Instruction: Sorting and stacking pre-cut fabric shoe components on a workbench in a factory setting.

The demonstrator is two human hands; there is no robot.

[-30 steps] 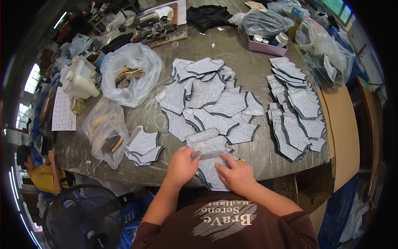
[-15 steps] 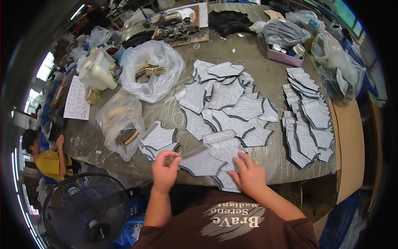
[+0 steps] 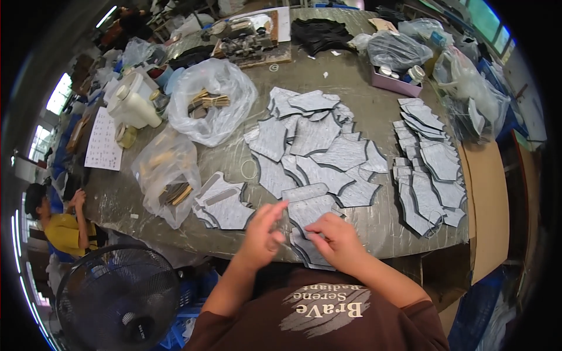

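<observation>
The grey cut pieces [image 3: 310,207] lie in a short overlapping stack at the near edge of the table [image 3: 374,111], directly between and under the hands. Each looks like thin sheet stuff with a streaked pale face and a dark edge, probably light and fairly stiff yet willing to bend, with little risk of breaking; the face may be a bit slick, so layers could slide over one another. The best hold would likely be a pinch at a free edge or pointed corner — thumb beneath, fingertips on top — lifting one layer alone. The left hand [image 3: 263,235] is loosely open beside the stack's left edge, fingers partly spread, with nothing visible in it. The right hand [image 3: 336,237] is over the stack's right side, fingers curled in close to the thumb; whether an edge is caught there I cannot tell. A smaller pile [image 3: 225,212] sits left of the left hand, and a broad heap [image 3: 333,149] of like pieces spreads just beyond the stack.
</observation>
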